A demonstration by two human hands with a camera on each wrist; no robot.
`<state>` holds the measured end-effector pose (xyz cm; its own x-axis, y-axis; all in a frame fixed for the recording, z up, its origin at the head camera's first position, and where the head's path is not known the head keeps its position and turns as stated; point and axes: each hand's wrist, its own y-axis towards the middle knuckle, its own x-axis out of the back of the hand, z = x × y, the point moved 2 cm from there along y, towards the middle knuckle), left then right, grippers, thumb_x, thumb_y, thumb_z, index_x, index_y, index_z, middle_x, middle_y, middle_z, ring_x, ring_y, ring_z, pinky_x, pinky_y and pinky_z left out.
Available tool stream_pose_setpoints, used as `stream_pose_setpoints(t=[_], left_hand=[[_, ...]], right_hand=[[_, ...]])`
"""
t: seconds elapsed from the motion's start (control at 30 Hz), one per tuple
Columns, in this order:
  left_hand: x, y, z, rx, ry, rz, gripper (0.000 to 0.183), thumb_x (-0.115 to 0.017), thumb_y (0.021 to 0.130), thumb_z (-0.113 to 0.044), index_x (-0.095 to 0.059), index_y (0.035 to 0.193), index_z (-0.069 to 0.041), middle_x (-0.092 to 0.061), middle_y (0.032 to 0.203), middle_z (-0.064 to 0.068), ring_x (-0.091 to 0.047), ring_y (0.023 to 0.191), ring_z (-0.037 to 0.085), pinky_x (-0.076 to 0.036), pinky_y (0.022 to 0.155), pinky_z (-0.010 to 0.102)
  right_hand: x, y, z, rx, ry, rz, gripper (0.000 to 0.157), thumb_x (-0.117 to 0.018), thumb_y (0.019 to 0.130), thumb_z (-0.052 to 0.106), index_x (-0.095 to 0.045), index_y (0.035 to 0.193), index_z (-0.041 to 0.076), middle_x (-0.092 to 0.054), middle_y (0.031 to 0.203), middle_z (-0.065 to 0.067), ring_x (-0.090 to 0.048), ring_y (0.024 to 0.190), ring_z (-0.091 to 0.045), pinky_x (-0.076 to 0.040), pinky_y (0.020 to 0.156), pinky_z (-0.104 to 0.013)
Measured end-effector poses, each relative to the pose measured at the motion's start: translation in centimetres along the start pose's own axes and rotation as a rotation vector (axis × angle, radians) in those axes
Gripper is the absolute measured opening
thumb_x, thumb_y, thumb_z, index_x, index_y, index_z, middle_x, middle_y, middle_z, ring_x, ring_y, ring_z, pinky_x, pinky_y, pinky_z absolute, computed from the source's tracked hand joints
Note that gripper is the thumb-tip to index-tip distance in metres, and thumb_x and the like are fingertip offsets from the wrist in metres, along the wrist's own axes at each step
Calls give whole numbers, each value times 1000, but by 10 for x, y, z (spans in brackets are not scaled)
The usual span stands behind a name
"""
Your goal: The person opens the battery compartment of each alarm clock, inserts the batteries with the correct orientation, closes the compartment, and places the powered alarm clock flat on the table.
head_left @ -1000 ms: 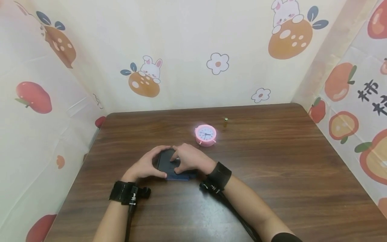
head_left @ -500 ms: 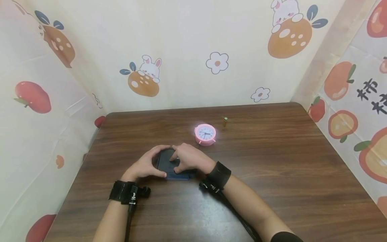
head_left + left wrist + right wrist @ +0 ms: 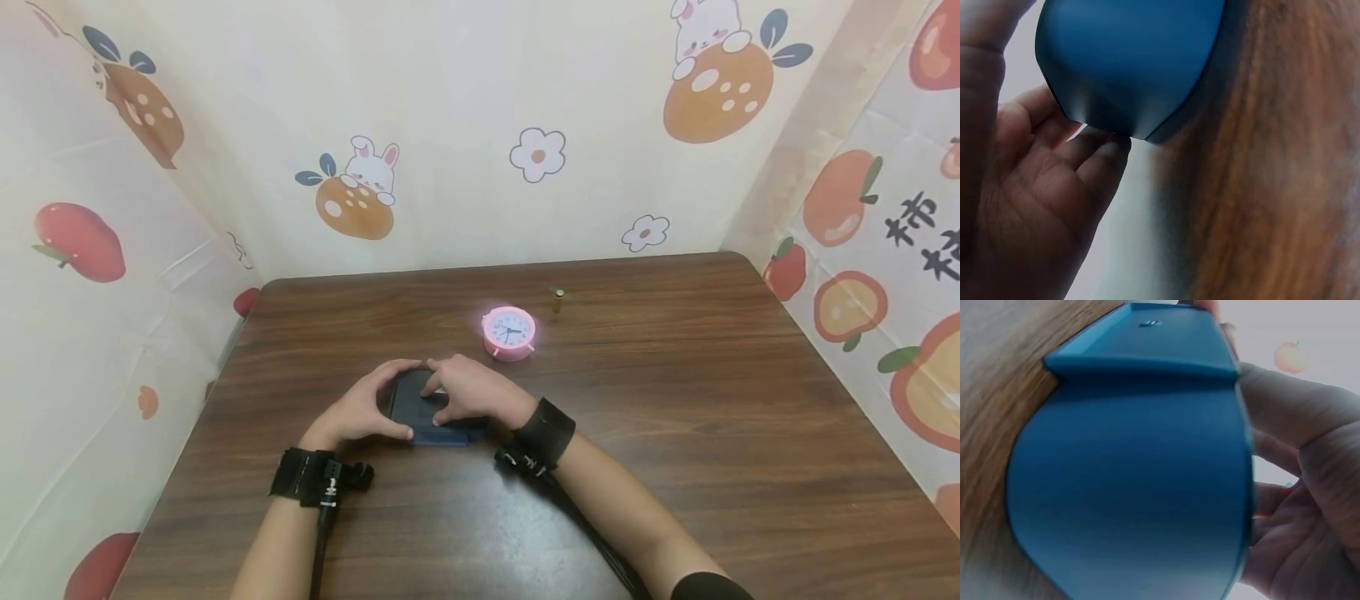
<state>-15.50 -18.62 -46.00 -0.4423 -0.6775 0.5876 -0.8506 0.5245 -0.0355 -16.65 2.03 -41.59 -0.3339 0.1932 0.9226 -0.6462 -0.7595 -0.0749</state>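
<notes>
A dark blue device with a rounded side (image 3: 411,403) lies on the table; its exact kind does not show. My left hand (image 3: 362,408) grips its left end, thumb at the near edge and fingers at the far edge. From the right, my right hand (image 3: 476,393) reaches over its top, with thumb and bent index finger on the upper face. A small pale spot shows under those fingers. In the right wrist view the device's blue side (image 3: 1129,481) has a shallow ledge (image 3: 1166,337) with a small metal glint. Part of its top is hidden by my right hand.
A pink round alarm clock (image 3: 509,333) sits just beyond my right hand. Behind it to the right stands a small cylinder with a greenish top (image 3: 558,301), like a battery. Printed cloth (image 3: 457,192) hangs along the back and sides of the brown wooden table (image 3: 675,375).
The view has shifted very slightly. Both hands keep their places on the device; the right fingers show at most a tiny shift.
</notes>
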Motion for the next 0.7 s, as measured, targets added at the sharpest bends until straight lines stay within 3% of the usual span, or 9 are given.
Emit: stream_pose_setpoints(t=[0.37, 0.7], left_hand=[[0, 0, 0, -4, -10, 17, 95, -89, 64, -37, -37, 144, -35, -37, 149, -5, -40, 130, 22, -37, 104, 51], [0, 0, 0, -15, -10, 19, 96, -89, 65, -35, -36, 145, -33, -37, 149, -3, -40, 130, 23, -36, 104, 51]], right_hand=[[-1, 0, 4, -65, 6, 8, 38, -79, 77, 29, -72, 113, 21, -47, 146, -14, -50, 131, -28, -46, 104, -39], [0, 0, 6, -48, -19, -3, 36, -78, 76, 30, -74, 111, 21, -51, 143, -14, -53, 127, -28, -46, 104, -38]])
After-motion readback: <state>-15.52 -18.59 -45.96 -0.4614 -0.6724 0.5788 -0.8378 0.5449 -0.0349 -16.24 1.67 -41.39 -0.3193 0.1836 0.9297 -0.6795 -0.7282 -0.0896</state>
